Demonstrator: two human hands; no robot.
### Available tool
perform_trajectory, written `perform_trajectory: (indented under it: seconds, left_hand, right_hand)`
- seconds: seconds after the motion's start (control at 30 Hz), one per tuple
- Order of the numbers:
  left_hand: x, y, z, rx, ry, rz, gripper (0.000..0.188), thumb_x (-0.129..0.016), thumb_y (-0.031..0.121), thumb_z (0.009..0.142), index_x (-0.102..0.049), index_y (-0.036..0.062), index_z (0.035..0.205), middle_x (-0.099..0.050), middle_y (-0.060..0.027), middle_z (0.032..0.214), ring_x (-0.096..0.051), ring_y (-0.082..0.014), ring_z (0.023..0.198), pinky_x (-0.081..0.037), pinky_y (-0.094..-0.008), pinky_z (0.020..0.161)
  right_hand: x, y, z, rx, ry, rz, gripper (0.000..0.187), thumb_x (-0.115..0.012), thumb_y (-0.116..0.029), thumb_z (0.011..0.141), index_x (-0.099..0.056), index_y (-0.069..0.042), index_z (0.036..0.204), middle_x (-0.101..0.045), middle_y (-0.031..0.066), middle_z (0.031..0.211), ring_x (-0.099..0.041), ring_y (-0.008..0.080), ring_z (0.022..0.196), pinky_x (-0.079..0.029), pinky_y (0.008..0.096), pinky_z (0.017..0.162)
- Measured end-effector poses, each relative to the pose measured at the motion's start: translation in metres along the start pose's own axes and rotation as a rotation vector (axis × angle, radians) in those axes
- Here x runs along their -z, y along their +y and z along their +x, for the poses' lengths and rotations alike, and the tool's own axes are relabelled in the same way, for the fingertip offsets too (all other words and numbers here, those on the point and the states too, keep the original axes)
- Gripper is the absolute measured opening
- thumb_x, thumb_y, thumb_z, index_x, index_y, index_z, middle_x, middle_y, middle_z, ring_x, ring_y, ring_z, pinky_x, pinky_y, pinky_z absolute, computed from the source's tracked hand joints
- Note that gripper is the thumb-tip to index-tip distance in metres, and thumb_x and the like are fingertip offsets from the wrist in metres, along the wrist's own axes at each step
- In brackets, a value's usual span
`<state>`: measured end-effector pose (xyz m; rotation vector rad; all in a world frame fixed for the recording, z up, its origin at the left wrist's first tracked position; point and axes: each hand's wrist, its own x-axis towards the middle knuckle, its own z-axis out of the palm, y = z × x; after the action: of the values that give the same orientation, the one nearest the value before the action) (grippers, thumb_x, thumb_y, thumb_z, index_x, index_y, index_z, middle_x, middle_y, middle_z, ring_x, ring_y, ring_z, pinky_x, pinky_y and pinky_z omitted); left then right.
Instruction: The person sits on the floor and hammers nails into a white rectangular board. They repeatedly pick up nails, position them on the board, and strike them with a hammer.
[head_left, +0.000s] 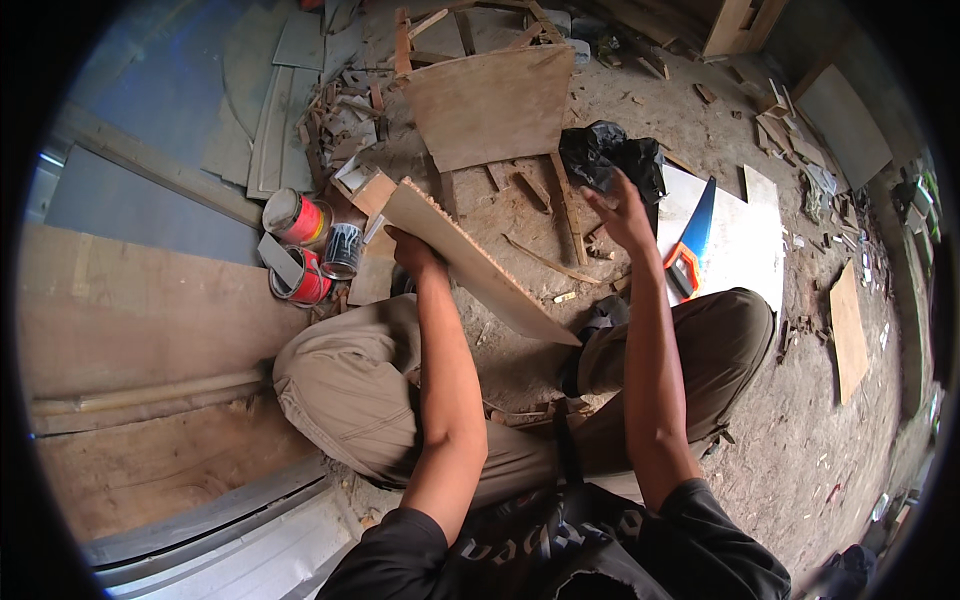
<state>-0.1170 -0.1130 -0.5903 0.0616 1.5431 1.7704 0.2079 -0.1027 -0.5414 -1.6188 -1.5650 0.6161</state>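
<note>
Found a board (482, 268) in front of the torso, held aslant above the gap between the knees. Noted its long axis running from upper left, away from the body, down to lower right, and ending just beside the right leg (728, 330); unable to confirm contact there. Noted a ragged long edge on the side toward the right hand (622, 212). Recorded the left hand (414, 252) as nearer: closed on the left long edge close to the far end, fingers partly hidden by the wood. Recorded the right hand as empty, with fingers spread and raised, off to the right of the board and apart from it, roughly level with its far half. Judged this gap the governing relation: support visible at the far left only, with no hand on the lower right end. Farther out on the right, observed a black bag (600, 148) near the right fingertips, then a saw (699, 235) with blue blade, lying on a white sheet (748, 250). On the left, observed cans (343, 252) near the left hand. Straight ahead, observed a panelled frame (490, 108) standing on the littered floor (790, 430).
</note>
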Motion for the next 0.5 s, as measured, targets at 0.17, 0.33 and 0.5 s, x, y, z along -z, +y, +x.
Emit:
perform_trajectory:
  seconds: [0.17, 0.33, 0.5]
  left_hand:
    - [0.028, 0.024, 0.002, 0.012, 0.205, 0.241, 0.083, -0.035, 0.063, 0.098, -0.06, -0.0147, 0.115, -0.062, -0.0254, 0.121, -0.062, -0.0356, 0.108, -0.051, -0.0431, 0.092]
    - [0.017, 0.011, -0.002, 0.15, 0.148, 0.312, 0.087, -0.041, 0.069, 0.093, -0.054, -0.0106, 0.126, -0.054, -0.0223, 0.135, -0.055, -0.0349, 0.12, -0.045, -0.0445, 0.103]
    - [0.013, 0.008, 0.005, 0.065, -0.208, 0.195, 0.088, -0.053, 0.068, 0.089, -0.041, -0.002, 0.142, -0.047, -0.0194, 0.143, -0.049, -0.0323, 0.128, -0.042, -0.0468, 0.104]
  right_hand:
    - [-0.044, -0.103, -0.023, 0.011, -0.727, 0.351, 0.072, -0.056, -0.061, 0.091, -0.059, 0.001, 0.128, -0.066, 0.0187, 0.118, -0.062, 0.0284, 0.111, -0.05, 0.0394, 0.094]
    - [-0.079, -0.086, -0.031, 0.151, -0.446, 0.321, 0.044, -0.074, -0.031, 0.087, -0.067, 0.002, 0.114, -0.072, 0.0175, 0.097, -0.067, 0.02, 0.085, -0.052, 0.0342, 0.077]
    - [-0.078, -0.075, -0.029, -0.004, -0.228, 0.395, 0.035, -0.074, -0.027, 0.087, -0.071, 0.002, 0.105, -0.071, 0.0106, 0.082, -0.063, 0.0137, 0.072, -0.05, 0.0305, 0.068]
